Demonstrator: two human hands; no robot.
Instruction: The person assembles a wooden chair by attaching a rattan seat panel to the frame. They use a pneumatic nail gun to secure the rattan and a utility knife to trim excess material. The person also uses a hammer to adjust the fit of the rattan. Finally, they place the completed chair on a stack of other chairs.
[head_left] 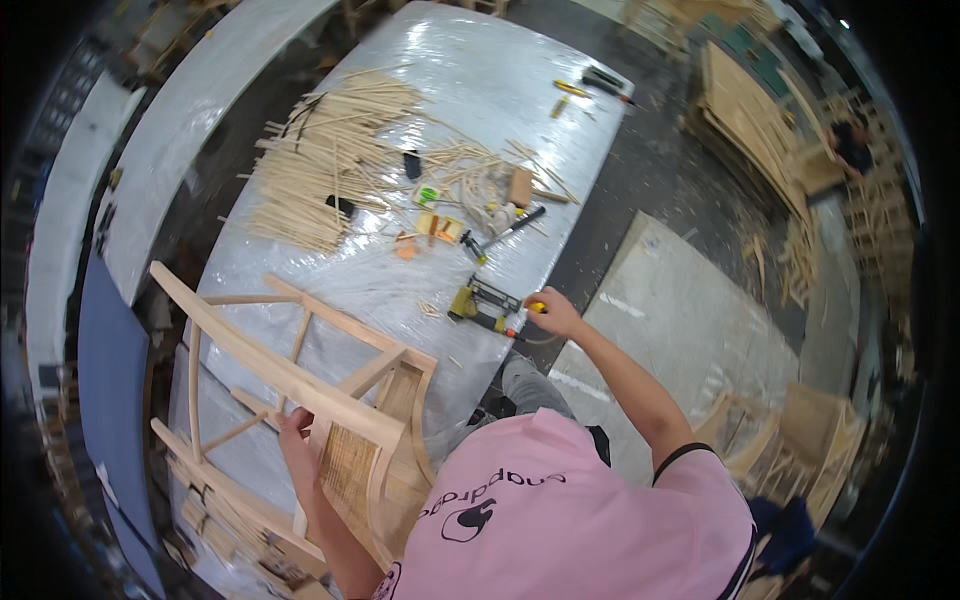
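Note:
My left hand (296, 436) grips the edge of a pale wooden chair frame (280, 375) at the lower left, its fingers partly hidden by the wood. The frame lies tipped over on a plastic-covered table (470, 80), showing long legs, rungs and a seat panel. Over the table's right edge, my right hand (552, 313) is closed around a small yellow-handled tool (538, 307), mostly covered by the fingers. Just left of that hand rests a green and black nail gun (484, 304) with a red fitting at its hose end.
Thin wooden sticks (320, 160) are heaped on the table's far left. Nearer lie a hammer (515, 228), a wood block (521, 187) and small packets (440, 228). Stacked wooden panels (745, 120) stand at the far right. More chair frames (790, 440) are at the lower right.

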